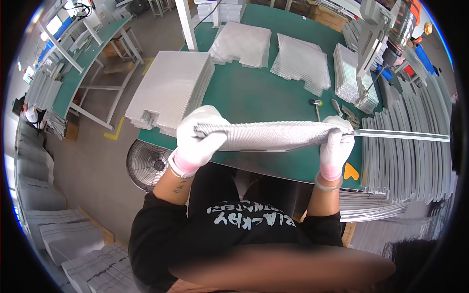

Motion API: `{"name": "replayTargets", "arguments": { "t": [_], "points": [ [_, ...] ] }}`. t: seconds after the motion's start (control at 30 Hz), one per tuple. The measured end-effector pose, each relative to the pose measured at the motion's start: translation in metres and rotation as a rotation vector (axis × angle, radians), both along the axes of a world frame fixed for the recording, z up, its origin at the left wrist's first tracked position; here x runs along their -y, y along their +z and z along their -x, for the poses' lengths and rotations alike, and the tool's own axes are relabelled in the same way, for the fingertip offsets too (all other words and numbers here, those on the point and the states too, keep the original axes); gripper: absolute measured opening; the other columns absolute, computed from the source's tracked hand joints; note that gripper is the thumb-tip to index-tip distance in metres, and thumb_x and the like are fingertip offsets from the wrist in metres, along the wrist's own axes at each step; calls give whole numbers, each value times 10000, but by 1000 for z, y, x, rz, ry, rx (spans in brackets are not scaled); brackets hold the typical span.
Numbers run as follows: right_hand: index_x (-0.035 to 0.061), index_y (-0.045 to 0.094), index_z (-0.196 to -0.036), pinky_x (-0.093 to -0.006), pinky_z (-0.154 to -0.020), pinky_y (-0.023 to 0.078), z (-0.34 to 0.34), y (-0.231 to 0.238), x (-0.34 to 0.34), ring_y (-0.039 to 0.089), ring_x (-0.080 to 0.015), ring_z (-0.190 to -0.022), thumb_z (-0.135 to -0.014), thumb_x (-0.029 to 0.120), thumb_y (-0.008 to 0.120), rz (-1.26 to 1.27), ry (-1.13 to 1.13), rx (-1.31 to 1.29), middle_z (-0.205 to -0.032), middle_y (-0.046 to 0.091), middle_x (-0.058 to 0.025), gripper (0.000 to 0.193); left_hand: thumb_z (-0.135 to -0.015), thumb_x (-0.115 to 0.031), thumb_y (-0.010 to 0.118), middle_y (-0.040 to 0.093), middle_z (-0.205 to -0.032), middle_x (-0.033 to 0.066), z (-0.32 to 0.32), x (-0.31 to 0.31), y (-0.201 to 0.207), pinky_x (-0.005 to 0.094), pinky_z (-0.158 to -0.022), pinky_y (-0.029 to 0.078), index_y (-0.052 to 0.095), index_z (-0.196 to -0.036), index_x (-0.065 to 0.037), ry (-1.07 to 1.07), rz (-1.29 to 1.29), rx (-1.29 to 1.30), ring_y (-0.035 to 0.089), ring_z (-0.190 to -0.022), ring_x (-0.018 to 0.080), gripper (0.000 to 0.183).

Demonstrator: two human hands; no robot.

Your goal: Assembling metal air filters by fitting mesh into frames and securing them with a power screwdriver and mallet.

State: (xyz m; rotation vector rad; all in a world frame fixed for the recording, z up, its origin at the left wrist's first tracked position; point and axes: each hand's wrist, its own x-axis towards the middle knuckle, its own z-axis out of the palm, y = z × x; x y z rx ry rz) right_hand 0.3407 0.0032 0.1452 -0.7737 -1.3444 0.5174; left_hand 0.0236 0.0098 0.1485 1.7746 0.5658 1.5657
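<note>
My left hand (201, 139), in a white glove, is closed round the left end of a pale mesh sheet (273, 136). At the sheet's right end, my gloved right hand (337, 149) has its fingers pinched on the edge. The sheet is held nearly edge-on above the front of the green table (234, 100), bowed slightly between both hands. A straight metal channel strip (405, 135) runs rightward from my right fingers; whether they grip it too is hidden.
Stacked mesh sheets (171, 83) stand left, with more mesh piles (300, 61) farther back. Many metal strips (400, 151) fill the right side, below a mounted drill (391, 53). A hammer (316, 105) and an orange piece (351, 171) lie nearby. A floor fan (151, 163) stands left.
</note>
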Motion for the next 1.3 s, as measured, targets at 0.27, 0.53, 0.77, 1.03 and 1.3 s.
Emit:
{"name": "replayTargets", "arguments": {
  "t": [0.27, 0.53, 0.77, 1.03, 1.3],
  "points": [
    [-27, 638, -907, -312, -735, 463, 23, 6, 5, 582, -191, -801, -867, 14, 561, 50, 74, -13, -877, 637, -119, 96, -789, 94, 556, 619, -830, 116, -4, -7, -16, 324, -651, 483, 618, -896, 9, 166, -125, 134, 591, -725, 196, 150],
    [-18, 508, -1358, -304, -830, 471, 29, 3, 3, 569, -154, -877, -928, 72, 622, 81, -178, -53, -1007, 624, -78, 453, -832, 68, 561, 566, -804, 73, -13, -16, -15, 293, -658, 447, 573, -887, -1, 232, -60, 132, 533, -706, 164, 89],
    [11, 150, -1575, -268, -705, 519, 29, 29, -6, 612, -152, -831, -755, -37, 791, -95, -42, -200, -1012, 651, -77, 1042, -893, -10, 574, 566, -867, 22, -6, -16, -19, 262, -721, 447, 582, -928, 2, 251, 66, 174, 517, -777, 107, 37],
    [98, 654, -1277, -347, -636, 510, -12, 87, -2, 622, -261, -679, -781, 18, 763, -255, -25, 831, -838, 661, -99, 514, -909, 17, 560, 615, -1043, 21, 4, -24, -36, 254, -871, 454, 606, -1109, 14, 208, 60, 94, 560, -935, 101, 205],
    [92, 701, -1183, -369, -659, 531, -12, 133, 3, 649, -291, -703, -785, 23, 722, -319, 237, 1045, -812, 668, -105, 404, -900, -27, 620, 655, -960, 42, 15, -15, -24, 283, -765, 492, 626, -1017, 25, 103, 112, 70, 586, -863, 105, 128]
  ]
}}
